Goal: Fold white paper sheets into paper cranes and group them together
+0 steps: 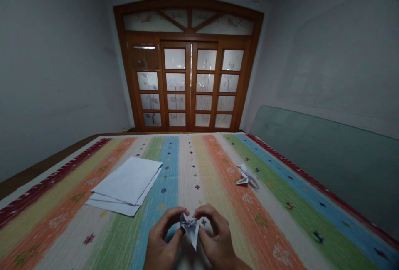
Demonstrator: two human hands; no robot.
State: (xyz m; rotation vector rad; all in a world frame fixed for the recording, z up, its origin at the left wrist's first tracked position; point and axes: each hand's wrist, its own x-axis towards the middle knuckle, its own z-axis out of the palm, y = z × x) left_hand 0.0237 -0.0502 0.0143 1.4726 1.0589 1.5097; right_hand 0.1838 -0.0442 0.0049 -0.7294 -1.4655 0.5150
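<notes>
Head view: the scene was seen from above the hands, with the hands at the lower edge.

Left hand (160, 236): it was curved, and the left side of a folded paper figure (190, 228) was pinched by the thumb and fingertips.

Right hand (218, 236): it was curved in the same way, and the right side of the figure was pinched.

Paper figure place: it was held between both hands, just above a striped woven cover (249, 236), and one pointed end was directed downward.

Handling: it was judged very light and thin, with soft folds that could be crushed easily; a light hold at the thicker folded edges was considered best.

Rest: a stack of white paper sheets (126, 184) was lying on the left of the cover, and a second folded paper figure (247, 177) was lying well apart on the right. A pale green panel (324, 166) was seen beyond the right edge, and glazed wooden doors (187, 66) were seen far ahead.
</notes>
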